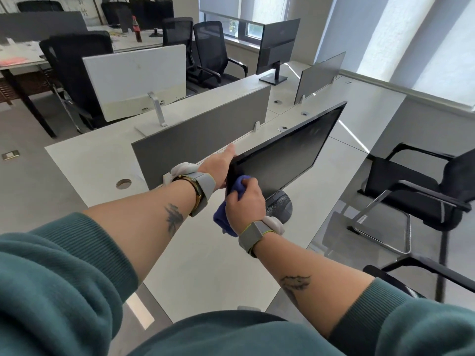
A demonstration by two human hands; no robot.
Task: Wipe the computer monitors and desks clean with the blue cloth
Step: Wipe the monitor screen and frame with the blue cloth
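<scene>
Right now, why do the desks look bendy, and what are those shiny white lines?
Head view: the wide-angle lens tilts and bows the desk edges and the divider. Head view: sunlight, probably through the blinds, lays thin bright stripes on the desk beyond the monitor. Head view: its dark screen shows only a dull sheen, and the blue cloth in the right hand looks sharp.

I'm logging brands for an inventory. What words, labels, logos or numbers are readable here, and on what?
No text here reads clearly.
Red label on the bottle: too small and blurred to read.
Small mark low on the back of the white monitor: too small to read.
Dark characters on the far wall: cut off and blurred.
Black monitor and blue cloth: no text visible.
</scene>
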